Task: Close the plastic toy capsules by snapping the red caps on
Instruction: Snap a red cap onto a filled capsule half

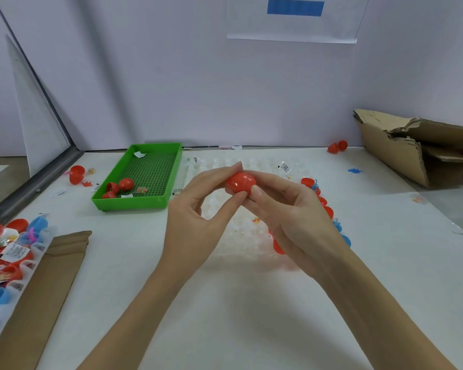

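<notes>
Toward the back left of the white table [251,329], a green tray [134,202] holds a few red capsule pieces [119,186] and small paper slips. At the left edge, a clear blister tray [42,243] carries red and blue capsules. A torn cardboard box [401,153] lies on the right. Above the table's centre, the left hand [195,217] and right hand [292,217] pinch a glossy red capsule [240,182] between thumbs and fingertips, its seam visible across the middle.
</notes>
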The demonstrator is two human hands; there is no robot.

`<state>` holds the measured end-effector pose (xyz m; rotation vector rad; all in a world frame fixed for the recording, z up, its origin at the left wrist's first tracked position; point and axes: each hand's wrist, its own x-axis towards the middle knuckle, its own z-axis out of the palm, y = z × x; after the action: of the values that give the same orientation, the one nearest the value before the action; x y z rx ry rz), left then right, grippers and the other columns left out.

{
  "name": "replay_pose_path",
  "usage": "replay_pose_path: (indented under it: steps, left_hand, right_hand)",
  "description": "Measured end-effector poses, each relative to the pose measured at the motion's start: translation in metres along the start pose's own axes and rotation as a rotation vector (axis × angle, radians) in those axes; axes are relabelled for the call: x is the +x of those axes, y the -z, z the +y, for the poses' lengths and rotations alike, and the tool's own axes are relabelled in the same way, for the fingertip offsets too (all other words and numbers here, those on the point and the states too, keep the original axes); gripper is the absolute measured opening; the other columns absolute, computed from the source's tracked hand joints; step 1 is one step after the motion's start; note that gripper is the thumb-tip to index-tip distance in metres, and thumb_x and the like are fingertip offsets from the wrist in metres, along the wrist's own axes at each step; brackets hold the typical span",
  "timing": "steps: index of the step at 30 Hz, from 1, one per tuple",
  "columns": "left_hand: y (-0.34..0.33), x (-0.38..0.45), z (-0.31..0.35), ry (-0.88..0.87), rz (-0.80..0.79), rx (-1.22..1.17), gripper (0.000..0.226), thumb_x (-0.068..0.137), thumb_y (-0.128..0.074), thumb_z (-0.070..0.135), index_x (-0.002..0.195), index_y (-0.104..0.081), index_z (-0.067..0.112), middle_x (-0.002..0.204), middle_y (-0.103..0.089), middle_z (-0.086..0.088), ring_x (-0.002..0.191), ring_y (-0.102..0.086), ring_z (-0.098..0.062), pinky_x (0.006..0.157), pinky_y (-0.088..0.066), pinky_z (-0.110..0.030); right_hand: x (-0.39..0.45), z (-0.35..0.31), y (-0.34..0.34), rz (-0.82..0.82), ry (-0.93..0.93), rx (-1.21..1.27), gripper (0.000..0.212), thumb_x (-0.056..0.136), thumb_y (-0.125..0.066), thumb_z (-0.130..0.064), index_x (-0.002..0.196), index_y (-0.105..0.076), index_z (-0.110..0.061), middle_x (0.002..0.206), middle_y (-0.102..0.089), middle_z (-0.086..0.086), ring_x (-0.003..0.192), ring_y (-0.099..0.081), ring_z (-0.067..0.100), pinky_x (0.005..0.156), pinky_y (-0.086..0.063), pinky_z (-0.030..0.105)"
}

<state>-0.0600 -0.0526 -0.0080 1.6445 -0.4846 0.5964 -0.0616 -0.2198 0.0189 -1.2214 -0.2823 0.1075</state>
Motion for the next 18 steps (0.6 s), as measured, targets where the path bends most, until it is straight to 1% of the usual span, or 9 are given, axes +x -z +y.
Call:
replay_pose_path:
  steps: [2, 4, 5, 7, 10, 11, 13, 15, 18]
  left_hand:
    - [-0.0043, -0.0013, 0.0005, 0.034, -0.028, -0.034, 0.046, 0.097, -0.073, 0.008, 0.140, -0.065, 0.020, 0.134, -0.069, 0.004, 0.132, -0.061, -0.023, 0.113, -0.048, -0.037]
    - [-0.0056, -0.0013, 0.0012, 0.043, -0.055, -0.032, 0.047, 0.101, -0.067, 0.010, 0.145, -0.060, 0.024, 0.140, -0.065, 0.011, 0.135, -0.058, -0.016, 0.113, -0.046, -0.028]
    - [-0.0055, -0.0012, 0.0012, 0.040, -0.067, -0.021, 0.048, 0.102, -0.065, 0.010, 0.147, -0.058, 0.024, 0.143, -0.063, 0.014, 0.138, -0.055, -0.014, 0.114, -0.045, -0.028]
    - [-0.0044, -0.0011, 0.0014, 0.021, -0.088, 0.014, 0.048, 0.105, -0.060, 0.011, 0.150, -0.054, 0.025, 0.149, -0.058, 0.015, 0.143, -0.050, -0.015, 0.116, -0.043, -0.031]
    - [-0.0029, -0.0014, 0.0018, -0.013, -0.116, 0.065, 0.049, 0.106, -0.056, 0.012, 0.153, -0.050, 0.026, 0.152, -0.055, 0.013, 0.144, -0.049, -0.022, 0.118, -0.042, -0.039]
    - [-0.0024, -0.0013, 0.0023, -0.018, -0.126, 0.080, 0.050, 0.106, -0.056, 0.012, 0.153, -0.050, 0.027, 0.152, -0.054, 0.013, 0.142, -0.050, -0.023, 0.118, -0.041, -0.038]
    - [-0.0017, -0.0013, 0.0037, -0.024, -0.153, 0.107, 0.052, 0.106, -0.056, 0.012, 0.155, -0.048, 0.027, 0.152, -0.054, 0.012, 0.141, -0.049, -0.022, 0.118, -0.039, -0.031]
    - [-0.0009, -0.0016, 0.0055, -0.025, -0.175, 0.114, 0.053, 0.106, -0.054, 0.011, 0.157, -0.044, 0.026, 0.155, -0.050, 0.012, 0.146, -0.043, -0.019, 0.119, -0.035, -0.026]
    - [-0.0017, -0.0025, 0.0093, -0.060, -0.176, 0.139, 0.054, 0.106, -0.054, 0.015, 0.158, -0.041, 0.021, 0.159, -0.045, 0.012, 0.151, -0.037, -0.020, 0.121, -0.033, -0.027]
  right_hand:
    - [-0.0002, -0.0006, -0.0014, 0.007, -0.014, 0.033, 0.027, 0.097, -0.065, -0.008, 0.124, -0.070, -0.011, 0.117, -0.076, 0.005, 0.115, -0.070, 0.020, 0.099, -0.055, 0.026]
    - [-0.0013, -0.0020, -0.0025, -0.035, -0.049, 0.124, 0.028, 0.097, -0.065, -0.006, 0.124, -0.069, -0.007, 0.120, -0.074, 0.010, 0.116, -0.070, 0.023, 0.094, -0.056, 0.023]
    - [-0.0017, -0.0031, -0.0029, -0.062, -0.074, 0.177, 0.030, 0.097, -0.064, -0.004, 0.127, -0.067, -0.003, 0.123, -0.072, 0.014, 0.119, -0.069, 0.025, 0.096, -0.055, 0.025]
    - [-0.0017, -0.0055, -0.0020, -0.120, -0.122, 0.269, 0.035, 0.097, -0.063, -0.002, 0.132, -0.062, 0.001, 0.130, -0.068, 0.020, 0.124, -0.065, 0.028, 0.102, -0.053, 0.030]
    - [-0.0018, -0.0085, -0.0008, -0.216, -0.171, 0.362, 0.038, 0.103, -0.055, -0.007, 0.140, -0.053, 0.003, 0.137, -0.062, 0.023, 0.130, -0.060, 0.031, 0.110, -0.047, 0.035]
    - [-0.0017, -0.0087, -0.0006, -0.229, -0.181, 0.373, 0.039, 0.105, -0.053, -0.010, 0.141, -0.052, 0.004, 0.138, -0.061, 0.023, 0.131, -0.059, 0.032, 0.111, -0.046, 0.036]
    - [-0.0013, -0.0082, -0.0001, -0.218, -0.188, 0.373, 0.040, 0.105, -0.053, -0.012, 0.142, -0.051, 0.004, 0.137, -0.062, 0.024, 0.130, -0.060, 0.032, 0.109, -0.048, 0.035]
    - [-0.0006, -0.0076, -0.0009, -0.201, -0.188, 0.376, 0.041, 0.103, -0.056, -0.010, 0.141, -0.051, 0.003, 0.135, -0.063, 0.024, 0.129, -0.061, 0.031, 0.106, -0.050, 0.033]
    - [-0.0006, -0.0059, -0.0031, -0.208, -0.194, 0.406, 0.046, 0.100, -0.059, -0.009, 0.143, -0.050, 0.003, 0.136, -0.063, 0.024, 0.129, -0.061, 0.029, 0.106, -0.051, 0.033]
